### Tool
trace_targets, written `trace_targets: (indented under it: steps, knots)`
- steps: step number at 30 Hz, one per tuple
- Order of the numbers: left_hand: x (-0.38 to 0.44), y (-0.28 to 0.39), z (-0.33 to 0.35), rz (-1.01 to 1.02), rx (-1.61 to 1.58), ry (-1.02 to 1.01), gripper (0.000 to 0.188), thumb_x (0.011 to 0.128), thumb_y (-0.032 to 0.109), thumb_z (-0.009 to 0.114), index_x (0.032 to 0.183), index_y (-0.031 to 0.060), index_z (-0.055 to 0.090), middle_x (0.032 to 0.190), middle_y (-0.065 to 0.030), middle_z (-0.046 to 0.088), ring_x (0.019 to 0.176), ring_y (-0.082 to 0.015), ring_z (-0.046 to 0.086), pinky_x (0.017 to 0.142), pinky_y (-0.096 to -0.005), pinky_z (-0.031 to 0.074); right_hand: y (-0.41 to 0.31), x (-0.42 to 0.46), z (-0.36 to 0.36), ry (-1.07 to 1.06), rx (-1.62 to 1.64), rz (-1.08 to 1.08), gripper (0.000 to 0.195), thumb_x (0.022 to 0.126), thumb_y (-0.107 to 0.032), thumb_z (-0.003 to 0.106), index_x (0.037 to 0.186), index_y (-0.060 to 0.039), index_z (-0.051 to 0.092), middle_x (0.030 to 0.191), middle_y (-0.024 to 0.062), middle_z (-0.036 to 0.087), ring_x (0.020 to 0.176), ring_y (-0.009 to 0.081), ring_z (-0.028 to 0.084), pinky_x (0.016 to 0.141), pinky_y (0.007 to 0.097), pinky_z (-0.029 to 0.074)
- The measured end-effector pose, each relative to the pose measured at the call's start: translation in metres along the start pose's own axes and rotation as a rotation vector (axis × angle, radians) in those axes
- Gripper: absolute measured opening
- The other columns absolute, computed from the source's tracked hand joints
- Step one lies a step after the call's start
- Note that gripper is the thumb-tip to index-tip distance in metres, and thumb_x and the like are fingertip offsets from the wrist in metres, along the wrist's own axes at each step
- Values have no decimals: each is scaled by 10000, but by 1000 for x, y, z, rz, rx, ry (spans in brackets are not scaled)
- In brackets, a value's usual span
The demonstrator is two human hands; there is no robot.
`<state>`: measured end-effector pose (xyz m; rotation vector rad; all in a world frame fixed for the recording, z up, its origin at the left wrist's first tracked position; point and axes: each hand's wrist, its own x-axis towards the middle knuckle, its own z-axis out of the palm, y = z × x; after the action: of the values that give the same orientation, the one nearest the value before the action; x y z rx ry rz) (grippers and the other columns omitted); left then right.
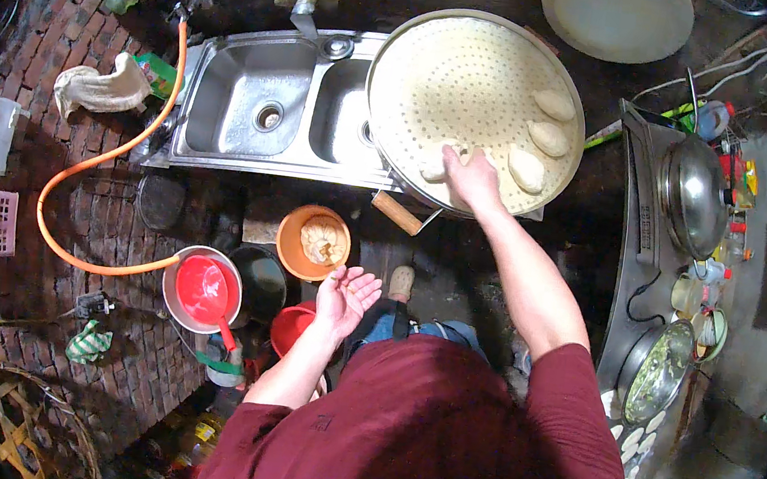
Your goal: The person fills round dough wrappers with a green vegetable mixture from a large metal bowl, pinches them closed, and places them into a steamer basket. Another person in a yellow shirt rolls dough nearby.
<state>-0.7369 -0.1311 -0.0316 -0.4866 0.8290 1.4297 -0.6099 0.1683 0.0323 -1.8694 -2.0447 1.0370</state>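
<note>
My right hand reaches onto a large round perforated steamer tray with a raised rim. Its fingertips touch a pale dough piece near the tray's lower edge; whether they grip anything is hidden under the hand. Several more pale oval dough pieces, among them a dough piece just beside the hand, lie along the tray's right side. Palm up, my left hand hangs in the air with loosely spread fingers and nothing in it, just below an orange bucket.
The tray overlaps a steel double sink. A wooden-handled bail hangs at its lower rim. An orange hose runs into a basin holding a red dipper. To the right stand a lidded wok and a bowl of chopped greens.
</note>
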Motion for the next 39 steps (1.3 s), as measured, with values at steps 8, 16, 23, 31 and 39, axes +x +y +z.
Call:
trace_targets:
  steps: [8,16,23,31,39]
  knots:
    - [14,-2,-9,-61,27,7,297,933,328,480,974,64,610,975,-158,665,930,-317,653,834,-442,523,-26,4,-16,-311,-619,-372,819,705,-203,629,1458,-246,309,1402,333,330,1109,422,565,923,426,488]
    - [5,3,-6,-41,50,34,258,942,296,492,997,68,598,962,-147,664,900,-302,659,814,-430,534,-33,20,-9,-340,-640,-496,627,721,-192,657,1320,-171,472,1203,254,469,1040,405,579,893,442,492]
    - [11,2,-10,-79,141,10,216,944,259,492,1000,70,580,947,-129,669,890,-280,663,794,-412,544,11,-4,-67,129,-304,-621,661,725,-231,666,1336,-71,472,1260,250,495,1143,396,519,960,421,451]
    - [54,-91,119,-95,1525,-516,229,905,261,536,946,60,637,858,-71,674,789,-175,662,673,-329,528,228,-189,-160,273,-286,-4,537,838,-268,624,1297,-17,499,1227,238,552,1130,388,534,962,422,435]
    - [-66,-299,323,720,2176,-2399,249,714,257,657,840,44,682,904,-172,681,838,-325,656,717,-437,535,346,-369,-135,200,-78,420,515,822,-176,661,1273,28,518,1233,218,590,1123,319,583,972,389,429]
